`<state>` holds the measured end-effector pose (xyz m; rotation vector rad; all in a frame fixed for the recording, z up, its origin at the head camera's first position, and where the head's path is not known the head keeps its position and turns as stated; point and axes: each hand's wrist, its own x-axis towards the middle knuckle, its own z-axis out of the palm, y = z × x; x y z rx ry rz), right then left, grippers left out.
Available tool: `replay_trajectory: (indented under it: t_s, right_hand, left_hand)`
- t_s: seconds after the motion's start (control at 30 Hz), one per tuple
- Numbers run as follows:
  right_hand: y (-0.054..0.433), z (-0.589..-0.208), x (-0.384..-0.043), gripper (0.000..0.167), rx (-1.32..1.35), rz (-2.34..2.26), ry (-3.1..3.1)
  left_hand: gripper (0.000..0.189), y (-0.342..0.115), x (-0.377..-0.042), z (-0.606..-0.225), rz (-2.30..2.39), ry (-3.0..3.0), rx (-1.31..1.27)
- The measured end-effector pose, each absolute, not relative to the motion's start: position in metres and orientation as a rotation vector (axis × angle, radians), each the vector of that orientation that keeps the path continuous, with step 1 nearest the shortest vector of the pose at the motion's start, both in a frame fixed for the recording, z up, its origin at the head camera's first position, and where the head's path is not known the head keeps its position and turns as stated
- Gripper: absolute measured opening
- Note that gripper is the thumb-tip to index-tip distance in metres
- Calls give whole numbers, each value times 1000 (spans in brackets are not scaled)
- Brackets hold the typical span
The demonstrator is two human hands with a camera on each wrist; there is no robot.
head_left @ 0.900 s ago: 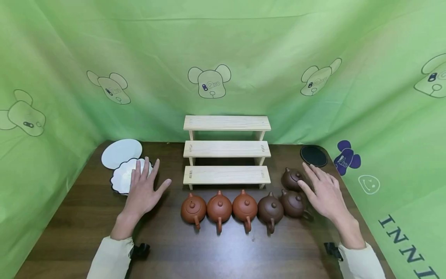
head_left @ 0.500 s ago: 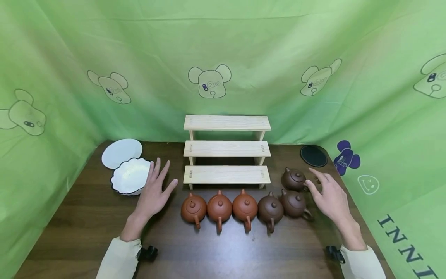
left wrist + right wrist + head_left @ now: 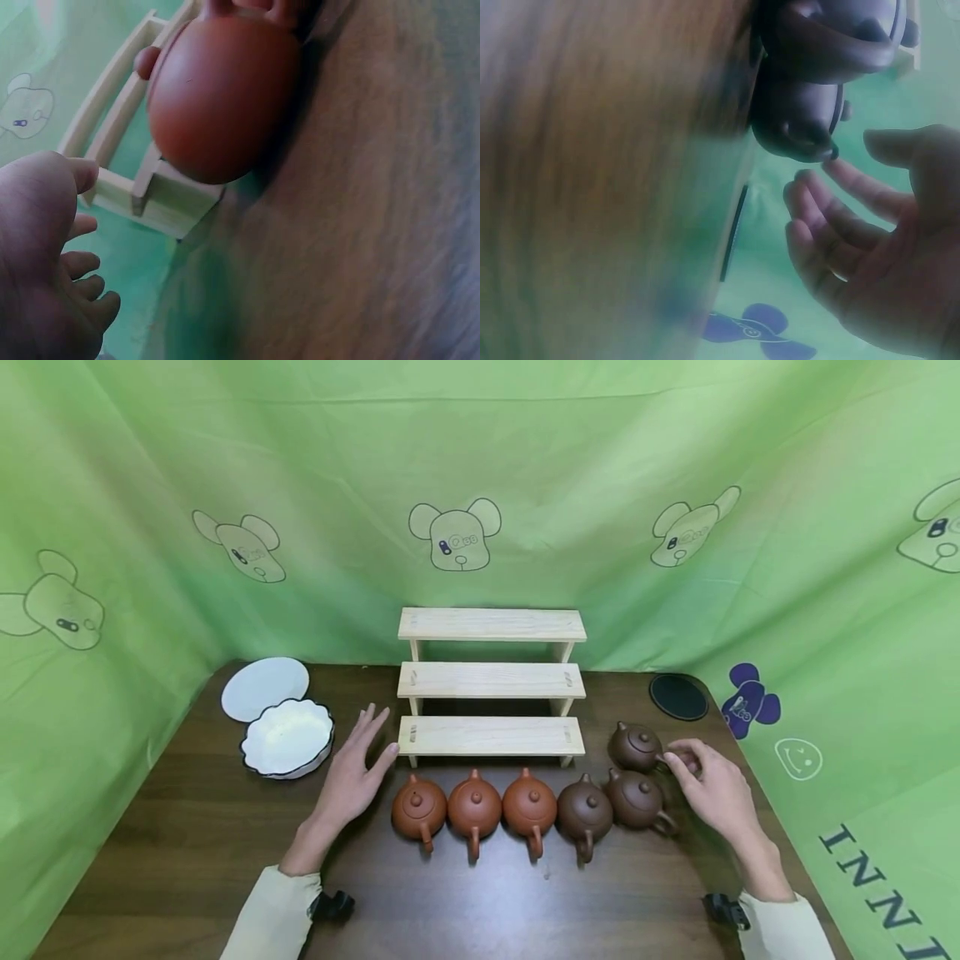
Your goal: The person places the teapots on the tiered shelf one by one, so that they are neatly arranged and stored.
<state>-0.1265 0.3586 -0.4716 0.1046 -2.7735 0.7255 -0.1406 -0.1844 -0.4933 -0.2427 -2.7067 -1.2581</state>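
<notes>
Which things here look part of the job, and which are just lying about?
Likely in the job:
rear dark teapot, beside the right hand
two other dark teapots
three reddish teapots
wooden stand, perhaps

Apparently lying about:
white plate
scalloped bowl
black disc

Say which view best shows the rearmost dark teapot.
The head view: the rearmost dark teapot shows its lid, knob and spout from above. The right wrist view shows its handle side, dim and partly blocked by another dark teapot; the left wrist view doesn't show it.
</notes>
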Motion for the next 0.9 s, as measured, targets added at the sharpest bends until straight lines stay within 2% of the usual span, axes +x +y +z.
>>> replay_trajectory:
  t_s: [0.27, 0.57, 0.9]
  right_hand:
    - [364, -477, -126, 21, 91, 799, -2849]
    - [371, -482, -127, 23, 78, 954, -2908]
    - [376, -487, -131, 32, 17, 1572, -2831]
  left_hand:
    - [62, -175, -145, -506, -1622, -2586, -162]
    - [53, -178, -166, -559, -1929, -2286, -160]
    - [52, -178, -173, -579, -2000, -2338, -208]
